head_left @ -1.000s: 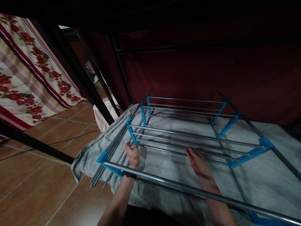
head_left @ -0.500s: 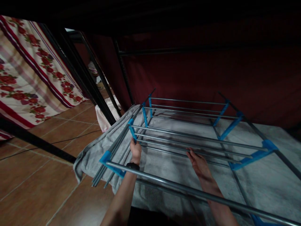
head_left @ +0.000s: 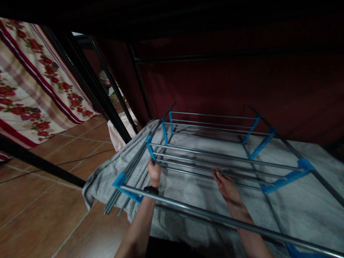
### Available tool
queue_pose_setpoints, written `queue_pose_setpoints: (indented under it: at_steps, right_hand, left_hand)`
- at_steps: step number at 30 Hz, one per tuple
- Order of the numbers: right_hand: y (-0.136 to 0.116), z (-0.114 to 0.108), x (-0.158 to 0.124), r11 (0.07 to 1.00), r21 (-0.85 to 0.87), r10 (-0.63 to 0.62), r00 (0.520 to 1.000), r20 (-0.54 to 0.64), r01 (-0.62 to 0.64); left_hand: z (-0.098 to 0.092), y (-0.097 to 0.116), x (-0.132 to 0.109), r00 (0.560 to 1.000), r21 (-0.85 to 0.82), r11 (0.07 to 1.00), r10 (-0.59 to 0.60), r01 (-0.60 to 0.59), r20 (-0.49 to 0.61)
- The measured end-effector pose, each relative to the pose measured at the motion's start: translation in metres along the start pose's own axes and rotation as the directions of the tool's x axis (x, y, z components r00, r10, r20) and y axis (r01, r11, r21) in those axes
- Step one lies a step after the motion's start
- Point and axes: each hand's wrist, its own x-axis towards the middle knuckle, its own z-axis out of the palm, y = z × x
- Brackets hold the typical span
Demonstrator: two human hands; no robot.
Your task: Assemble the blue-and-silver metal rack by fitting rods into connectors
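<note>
A rack of grey metal tubes [head_left: 215, 214] joined by blue plastic brackets [head_left: 285, 181] lies on a grey blanket [head_left: 188, 218]. My left hand [head_left: 154, 172], with a dark band at the wrist, is closed around the lower end of a blue bracket [head_left: 150, 148] on the rack's left side. Around the middle of the rack, my right hand [head_left: 224, 183] has its fingers closed on one of the thin cross tubes [head_left: 185, 166]. Several loose-ended tubes [head_left: 114, 200] stick out past the near left bracket.
Black metal posts [head_left: 107, 104] and a low black bar [head_left: 43, 163] stand at the left. Beyond them are a floral cloth [head_left: 34, 86], tiled floor [head_left: 29, 200] with a thin cable, and a pale cloth [head_left: 118, 134]. A dark red curtain [head_left: 228, 86] hangs behind the rack.
The view has shifted very slightly. Both hands keep the same hold on the rack.
</note>
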Motion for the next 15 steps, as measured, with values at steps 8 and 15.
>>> queue_pose_setpoints:
  at_steps: [8,15]
  right_hand:
    - [-0.0012,-0.0002,-0.0011,1.000,0.004,-0.030,0.999,0.030,0.030]
    - [-0.0005,-0.0029,-0.0002,1.000,0.002,0.001,0.997,0.071,-0.001]
  left_hand:
    - [0.0021,0.0030,-0.0005,1.000,-0.018,1.000,-0.025,0.024,-0.016]
    - [0.0013,0.0051,-0.0016,1.000,-0.005,1.000,-0.014,0.014,-0.008]
